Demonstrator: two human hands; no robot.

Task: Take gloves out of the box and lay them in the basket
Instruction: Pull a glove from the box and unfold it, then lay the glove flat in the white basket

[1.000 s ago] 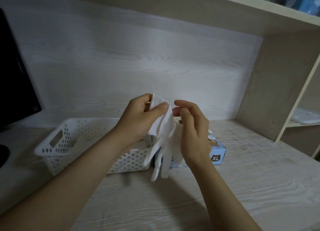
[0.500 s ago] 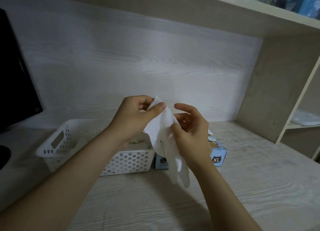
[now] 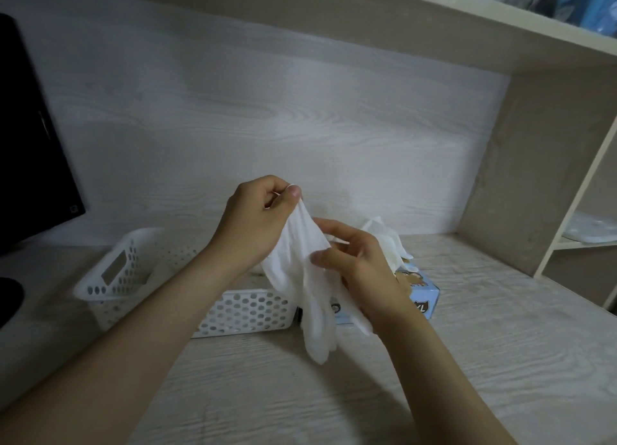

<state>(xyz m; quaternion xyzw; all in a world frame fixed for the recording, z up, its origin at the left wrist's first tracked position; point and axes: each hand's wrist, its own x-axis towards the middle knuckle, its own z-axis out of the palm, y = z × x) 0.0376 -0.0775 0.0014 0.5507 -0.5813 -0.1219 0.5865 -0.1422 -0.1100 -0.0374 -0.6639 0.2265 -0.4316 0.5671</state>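
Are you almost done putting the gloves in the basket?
Not yet. One white glove is out of the box and held up by the left hand and right hand. It must be laid in the basket. More gloves poke from the box. What the basket holds is mostly hidden.

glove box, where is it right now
In the head view the glove box sits on the desk right of centre, beside the white basket, mostly behind the right hand.

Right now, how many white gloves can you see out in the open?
2, possibly more. One glove hangs between the left hand and right hand. Another glove sticks up from the box. The arms hide much of the basket.
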